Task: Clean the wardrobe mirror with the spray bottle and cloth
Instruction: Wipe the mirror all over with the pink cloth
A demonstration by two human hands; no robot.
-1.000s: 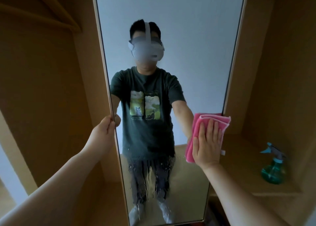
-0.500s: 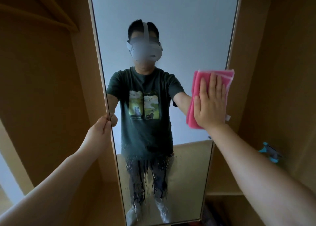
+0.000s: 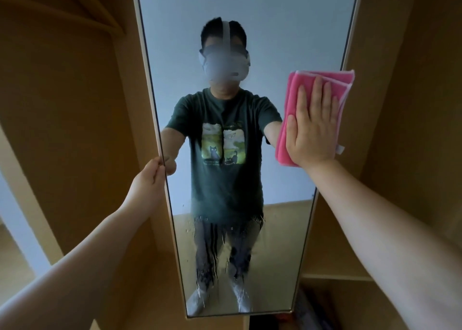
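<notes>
The right hand (image 3: 313,127) lies flat, fingers spread, pressing a folded pink cloth (image 3: 320,87) against the tall wardrobe mirror (image 3: 275,29) at its right edge. The left hand (image 3: 150,179) is clamped on the mirror's left edge.

Glossy, smooth glass on the mirror (image 3: 250,17), streaked with wet runs and droplets (image 3: 225,242) low down. Thin pale frame (image 3: 150,79), satin-looking. Soft, matt pink cloth (image 3: 322,79), fuzzy like microfibre, with lighter stitched edging. Matt, smooth wood-look panels on the wardrobe (image 3: 75,104).
</notes>
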